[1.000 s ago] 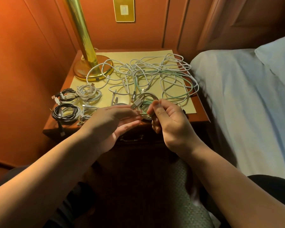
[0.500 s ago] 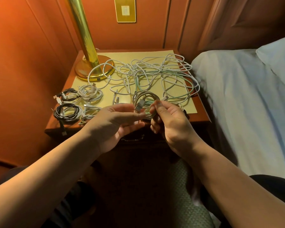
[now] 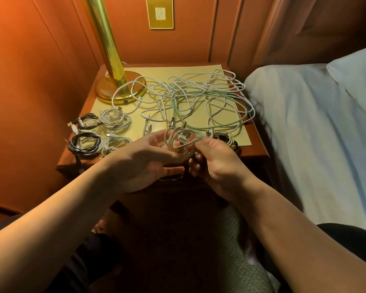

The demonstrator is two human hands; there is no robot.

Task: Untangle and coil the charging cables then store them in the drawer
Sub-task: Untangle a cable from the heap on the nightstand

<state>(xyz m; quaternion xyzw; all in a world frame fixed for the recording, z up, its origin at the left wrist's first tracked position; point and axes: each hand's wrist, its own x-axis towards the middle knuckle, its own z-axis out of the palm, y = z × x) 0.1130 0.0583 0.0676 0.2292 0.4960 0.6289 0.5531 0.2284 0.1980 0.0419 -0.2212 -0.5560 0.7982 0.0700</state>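
Head view, inspection of the cable task at the bedside bench (image 3: 256,152). Right hand (image 3: 217,159) pinches a small pale coil (image 3: 179,142) between thumb and forefinger at the coil's 3 o'clock edge; its other fingers are curled beneath. Left hand (image 3: 144,163) lies open-palmed, fingers extended, supporting the coil's lower turns from 9 o'clock; whether it grips any strand cannot be confirmed, as the coil hides the fingertips.

Change noted: one second ago the coil hung mostly behind the right hand with a plug end projecting toward the left fingers; it now sits forward across the left palm and its loops look gathered. My judgement: the winding of this cable is nearly complete and the free end is being tucked.

Finished coils (image 3: 103,132), black and white, sit at the bench's 8 o'clock corner; another lies at 4 o'clock, behind the right hand. A large tangle (image 3: 199,98) of white and pale green cable covers the yellow mat (image 3: 203,69) from 12 to 3 o'clock, one loop running round the brass lamp base (image 3: 106,93) at 10 o'clock.

Drawer front (image 3: 171,179) below the hands appears closed. Much untangling remains; storing has not begun.
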